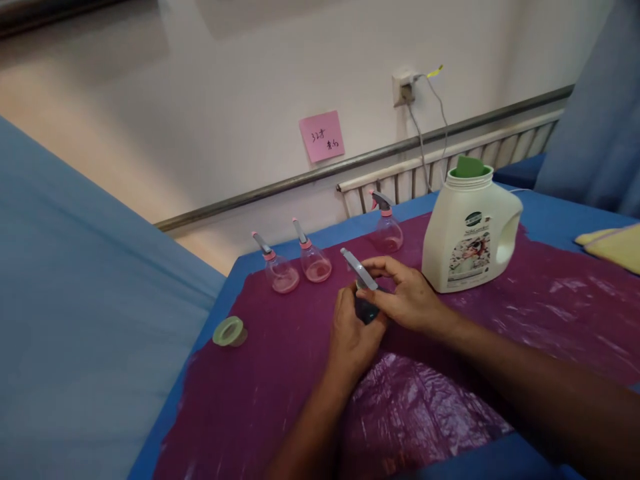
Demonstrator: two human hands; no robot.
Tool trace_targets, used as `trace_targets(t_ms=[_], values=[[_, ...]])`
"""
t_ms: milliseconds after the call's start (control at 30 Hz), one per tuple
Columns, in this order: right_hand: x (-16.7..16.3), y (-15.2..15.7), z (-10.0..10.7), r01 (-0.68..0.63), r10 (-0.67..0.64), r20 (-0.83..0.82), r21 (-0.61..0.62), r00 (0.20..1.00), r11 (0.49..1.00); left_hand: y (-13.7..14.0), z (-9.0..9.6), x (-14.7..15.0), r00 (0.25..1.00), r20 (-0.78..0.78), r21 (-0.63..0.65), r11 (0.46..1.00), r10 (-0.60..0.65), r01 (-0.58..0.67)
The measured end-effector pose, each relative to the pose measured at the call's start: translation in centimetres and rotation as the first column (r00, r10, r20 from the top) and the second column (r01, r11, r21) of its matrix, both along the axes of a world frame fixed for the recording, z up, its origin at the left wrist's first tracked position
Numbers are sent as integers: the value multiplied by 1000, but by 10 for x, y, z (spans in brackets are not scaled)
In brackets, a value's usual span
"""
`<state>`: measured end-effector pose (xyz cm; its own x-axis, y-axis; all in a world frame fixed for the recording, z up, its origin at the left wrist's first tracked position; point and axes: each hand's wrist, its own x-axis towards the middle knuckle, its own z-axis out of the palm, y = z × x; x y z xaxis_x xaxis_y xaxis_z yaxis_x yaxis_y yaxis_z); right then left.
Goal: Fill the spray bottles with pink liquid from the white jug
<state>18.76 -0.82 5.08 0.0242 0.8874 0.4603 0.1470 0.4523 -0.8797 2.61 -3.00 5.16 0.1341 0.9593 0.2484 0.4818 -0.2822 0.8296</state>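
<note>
A spray bottle (367,309) with a dark teal body and a grey trigger head is between my two hands, above the purple plastic sheet. My left hand (352,333) is closed round its body. My right hand (411,297) grips it at the neck, just below the grey head; the fingers hide much of the neck and body. Behind it stand two clear spray bottles with pink collars and some pink liquid, a left one (283,275) and a right one (316,265). A third clear spray bottle (389,233) stands beyond my right hand.
A cream detergent jug (470,230) with a green piece (470,167) in its mouth stands right of my hands. A pale green cap (229,331) lies at left. Yellow cloth (614,245) lies far right. A wall with a socket (403,88) and a rail bounds the back; blue curtains hang either side.
</note>
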Motion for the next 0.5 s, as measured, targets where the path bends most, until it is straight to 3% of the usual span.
trace_targets(t_ms=[167,367,500], values=[[2,1,-9,-58,57,-26,-61,998,996,6,-7,-4,996,59,-22,997,-67,68],[0,3,-16,80,-82,-21,-55,996,995,5,-11,-2,997,59,-23,998,-49,51],[1,2,-18,5,-7,-54,-39,998,999,7,-11,-2,993,83,-9,996,-87,88]])
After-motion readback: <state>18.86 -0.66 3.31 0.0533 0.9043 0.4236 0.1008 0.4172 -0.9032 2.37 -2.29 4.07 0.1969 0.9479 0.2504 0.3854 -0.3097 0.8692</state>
